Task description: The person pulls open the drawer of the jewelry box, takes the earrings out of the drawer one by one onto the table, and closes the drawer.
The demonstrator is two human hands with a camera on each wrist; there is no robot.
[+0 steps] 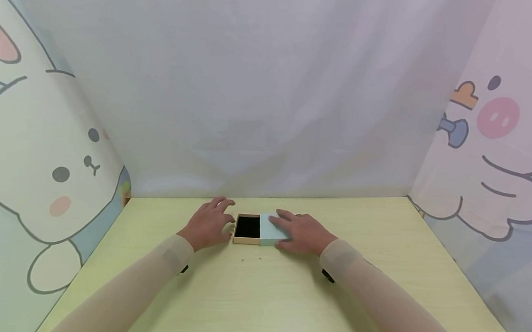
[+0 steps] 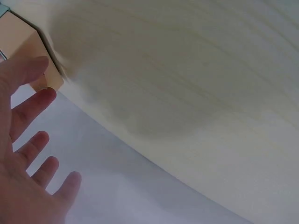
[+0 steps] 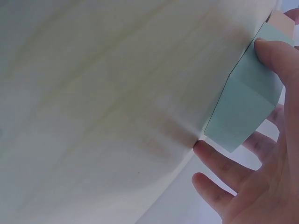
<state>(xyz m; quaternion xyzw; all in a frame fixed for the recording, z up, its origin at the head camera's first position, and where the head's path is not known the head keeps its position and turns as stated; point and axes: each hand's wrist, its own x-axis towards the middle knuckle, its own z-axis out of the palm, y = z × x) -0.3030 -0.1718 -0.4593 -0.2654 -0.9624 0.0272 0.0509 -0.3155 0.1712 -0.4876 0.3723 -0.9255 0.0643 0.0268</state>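
A small slide-out box lies on the table, its pale blue sleeve (image 1: pixel 268 232) to the right and its peach tray (image 1: pixel 246 240) drawn out to the left, showing a black inside. My right hand (image 1: pixel 305 233) grips the sleeve, thumb on the near side and fingers over the top and far side. In the right wrist view the sleeve (image 3: pixel 243 112) shows its closed end, with the ring and little fingers off it. My left hand (image 1: pixel 208 224) is at the tray's left end, fingers spread. The left wrist view has its thumb and index fingertips right by the peach tray (image 2: pixel 25 39).
The box rests on a pale wood-grain table (image 1: pixel 258 297), toward its back edge. A plain light curtain (image 1: pixel 270 95) hangs behind it. Printed cartoon panels stand at both sides, a rabbit (image 1: pixel 34 136) on the left and a pink-snouted animal (image 1: pixel 494 170) on the right.
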